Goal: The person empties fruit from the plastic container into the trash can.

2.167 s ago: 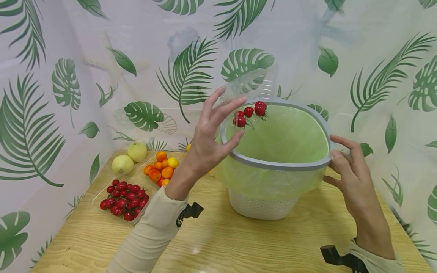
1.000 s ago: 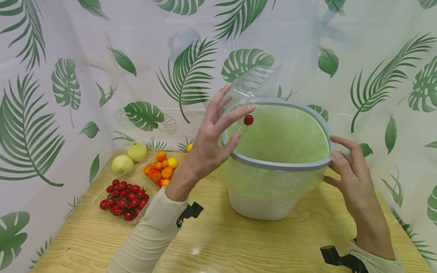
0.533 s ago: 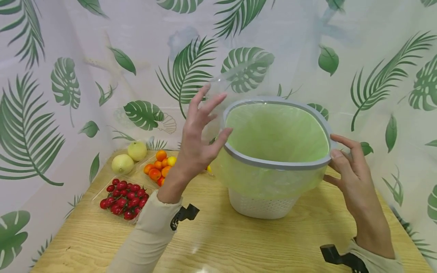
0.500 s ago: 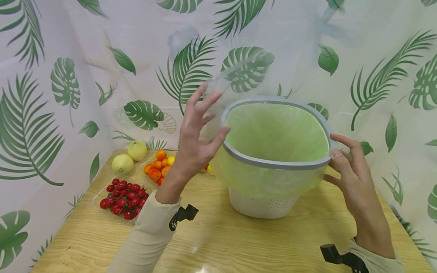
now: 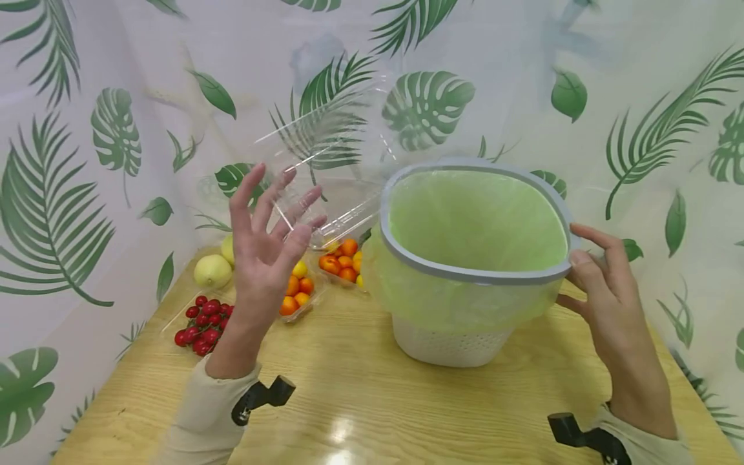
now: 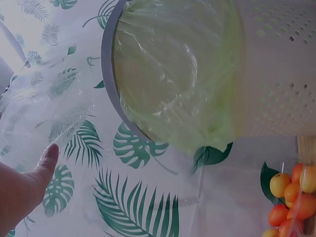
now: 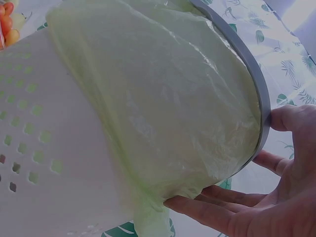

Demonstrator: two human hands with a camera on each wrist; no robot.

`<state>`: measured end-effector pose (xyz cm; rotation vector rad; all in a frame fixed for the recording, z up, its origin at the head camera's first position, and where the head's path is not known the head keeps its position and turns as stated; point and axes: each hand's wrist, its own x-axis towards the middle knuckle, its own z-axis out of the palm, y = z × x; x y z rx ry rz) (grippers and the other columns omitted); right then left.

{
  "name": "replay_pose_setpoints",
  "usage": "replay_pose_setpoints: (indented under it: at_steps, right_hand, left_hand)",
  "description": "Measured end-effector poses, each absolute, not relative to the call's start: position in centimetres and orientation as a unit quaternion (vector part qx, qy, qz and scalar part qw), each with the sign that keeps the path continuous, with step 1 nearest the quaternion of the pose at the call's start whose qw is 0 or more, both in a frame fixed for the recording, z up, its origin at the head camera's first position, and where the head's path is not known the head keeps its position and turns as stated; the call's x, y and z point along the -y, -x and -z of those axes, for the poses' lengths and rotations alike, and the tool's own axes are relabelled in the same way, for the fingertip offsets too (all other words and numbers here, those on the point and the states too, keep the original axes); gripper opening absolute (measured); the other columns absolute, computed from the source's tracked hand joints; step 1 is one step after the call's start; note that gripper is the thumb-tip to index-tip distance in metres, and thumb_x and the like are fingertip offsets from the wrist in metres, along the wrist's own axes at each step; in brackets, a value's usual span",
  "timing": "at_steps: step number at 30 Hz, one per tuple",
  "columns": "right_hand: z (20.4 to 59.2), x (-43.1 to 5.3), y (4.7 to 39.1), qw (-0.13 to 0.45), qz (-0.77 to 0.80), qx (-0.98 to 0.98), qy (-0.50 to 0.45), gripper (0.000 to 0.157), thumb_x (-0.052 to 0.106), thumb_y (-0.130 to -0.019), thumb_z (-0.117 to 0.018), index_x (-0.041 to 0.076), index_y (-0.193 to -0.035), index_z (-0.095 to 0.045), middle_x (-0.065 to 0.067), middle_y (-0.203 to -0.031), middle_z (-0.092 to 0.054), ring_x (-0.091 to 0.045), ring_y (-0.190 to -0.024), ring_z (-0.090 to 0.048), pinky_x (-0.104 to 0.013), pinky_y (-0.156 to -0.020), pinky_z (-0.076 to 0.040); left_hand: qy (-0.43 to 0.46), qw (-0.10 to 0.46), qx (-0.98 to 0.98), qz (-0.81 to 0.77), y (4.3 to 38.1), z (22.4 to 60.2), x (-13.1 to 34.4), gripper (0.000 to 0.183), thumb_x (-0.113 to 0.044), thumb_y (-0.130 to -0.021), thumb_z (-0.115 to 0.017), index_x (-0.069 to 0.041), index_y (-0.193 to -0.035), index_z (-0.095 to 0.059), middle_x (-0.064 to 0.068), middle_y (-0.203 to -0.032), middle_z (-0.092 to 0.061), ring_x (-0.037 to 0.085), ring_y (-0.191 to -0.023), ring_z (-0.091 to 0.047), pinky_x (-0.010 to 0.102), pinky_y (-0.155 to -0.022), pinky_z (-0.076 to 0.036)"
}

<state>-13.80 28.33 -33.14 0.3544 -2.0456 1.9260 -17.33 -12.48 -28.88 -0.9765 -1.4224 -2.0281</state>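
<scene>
My left hand (image 5: pixel 260 258) holds a clear plastic fruit box (image 5: pixel 340 161) by its near left edge, tilted in the air left of the bin. No fruit shows inside the box. In the left wrist view the thumb (image 6: pixel 45 165) lies against the clear plastic. A white perforated trash bin (image 5: pixel 453 345) stands upright, with a grey rim ring (image 5: pixel 482 276) over a pale green bag (image 5: pixel 465 307). My right hand (image 5: pixel 616 303) grips the ring at its right side, fingers below and thumb on top. The bin's bottom inside is hidden.
At the left lie a box of cherry tomatoes (image 5: pixel 203 326), partly behind my left forearm, and pale round fruits (image 5: pixel 212 271). Boxes of small orange fruits (image 5: pixel 299 297) and more orange fruits (image 5: pixel 347 259) stand farther back. A leaf-print curtain (image 5: pixel 523 77) closes off the wooden table.
Several cherry tomatoes have left the tilted plastic box over the bin's mouth. My left hand has since drawn the box left and away from the bin. My right hand stays at the rim.
</scene>
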Motion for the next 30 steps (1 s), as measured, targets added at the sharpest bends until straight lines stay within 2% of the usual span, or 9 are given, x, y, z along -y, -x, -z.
replay_pose_setpoints:
  at_steps: [5, 11, 16, 24, 30]
  right_hand:
    - [33.2, -28.4, 13.7, 0.155, -0.674, 0.712, -0.122, 0.048, 0.020, -0.110, -0.046, 0.018, -0.156, -0.037, -0.007, -0.132, -0.056, -0.011, -0.119, -0.061, -0.020, -0.075, -0.056]
    - [33.3, -28.3, 13.9, 0.157, -0.675, 0.711, -0.121, 0.047, 0.021, -0.110, -0.046, 0.018, -0.156, -0.037, -0.007, -0.131, -0.058, -0.010, -0.119, -0.062, -0.020, -0.074, -0.055]
    - [33.4, -28.1, 14.0, 0.158, -0.680, 0.706, -0.121, 0.047, 0.021, -0.110, -0.047, 0.017, -0.156, -0.037, -0.007, -0.130, -0.059, -0.010, -0.119, -0.062, -0.020, -0.074, -0.055]
    - [33.4, -28.3, 14.0, 0.155, -0.682, 0.704, -0.122, 0.047, 0.021, -0.110, -0.047, 0.018, -0.156, -0.037, -0.007, -0.131, -0.059, -0.011, -0.118, -0.062, -0.020, -0.074, -0.055]
    - [33.5, -28.3, 14.0, 0.152, -0.678, 0.709, -0.122, 0.048, 0.022, -0.110, -0.047, 0.019, -0.156, -0.037, -0.005, -0.133, -0.059, -0.012, -0.118, -0.061, -0.019, -0.074, -0.054]
  left_hand:
    - [0.340, 0.223, 0.529, 0.745, 15.9, 29.9, 15.5, 0.070, 0.009, -0.096, -0.048, -0.019, -0.156, -0.028, 0.027, -0.158, -0.030, 0.046, -0.136, -0.049, 0.052, -0.107, -0.048]
    - [0.321, 0.190, 0.541, 0.754, 14.1, 31.4, 18.1, 0.070, 0.011, -0.098, -0.046, -0.019, -0.158, -0.027, 0.028, -0.158, -0.027, 0.047, -0.138, -0.045, 0.050, -0.108, -0.047]
    - [0.295, 0.171, 0.556, 0.758, 12.9, 32.9, 19.8, 0.070, 0.013, -0.098, -0.042, -0.017, -0.159, -0.025, 0.026, -0.158, -0.027, 0.045, -0.137, -0.048, 0.047, -0.109, -0.047]
    - [0.189, 0.160, 0.637, 0.730, 11.6, 36.8, 20.9, 0.071, 0.010, -0.101, -0.048, -0.018, -0.162, -0.024, 0.019, -0.161, -0.029, 0.032, -0.128, -0.060, 0.033, -0.099, -0.054]
    - [0.153, 0.123, 0.648, 0.736, 11.1, 39.6, 21.3, 0.071, 0.009, -0.102, -0.050, -0.015, -0.163, -0.022, 0.015, -0.162, -0.029, 0.030, -0.129, -0.060, 0.035, -0.099, -0.054]
